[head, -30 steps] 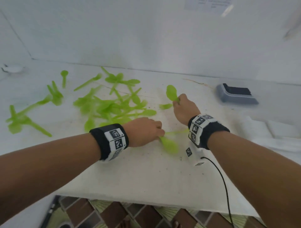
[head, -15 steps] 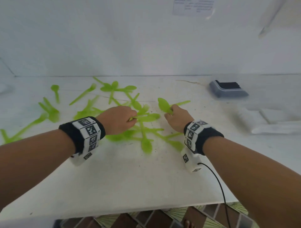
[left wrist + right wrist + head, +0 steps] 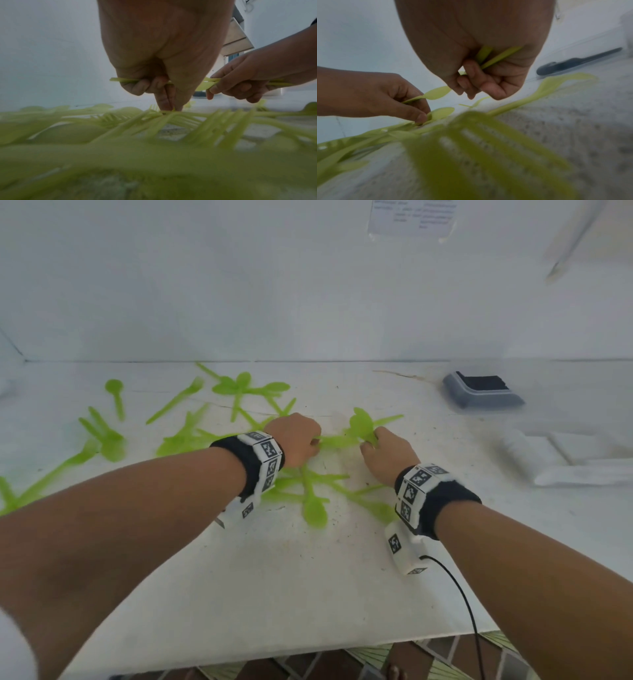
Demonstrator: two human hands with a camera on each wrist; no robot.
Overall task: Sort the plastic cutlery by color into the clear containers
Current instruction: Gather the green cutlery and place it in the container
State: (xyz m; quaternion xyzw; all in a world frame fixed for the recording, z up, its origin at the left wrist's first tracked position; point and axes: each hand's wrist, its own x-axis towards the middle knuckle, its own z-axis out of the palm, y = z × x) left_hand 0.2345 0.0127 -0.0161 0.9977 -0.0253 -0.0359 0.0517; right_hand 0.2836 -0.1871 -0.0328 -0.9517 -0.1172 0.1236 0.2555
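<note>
Your left hand already holds one lime-green plastic spoon while its thumb and forefinger pinch another piece on the scattered green plastic cutlery pile directly below; that piece's handle runs toward your right hand, which grips several green spoons just beside it on the white tabletop.

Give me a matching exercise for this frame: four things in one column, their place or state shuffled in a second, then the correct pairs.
Things
1. left hand
2. right hand
3. grey tray
4. lone green spoon

Place or state
A. lies flat, far left of the table, apart from the pile
B. holds several green pieces bunched in curled fingers
C. sits at the table's far right, near the wall
D. holds one green piece and pinches another at the pile

Pairs: 1-D, 2-B, 3-C, 4-A
</note>
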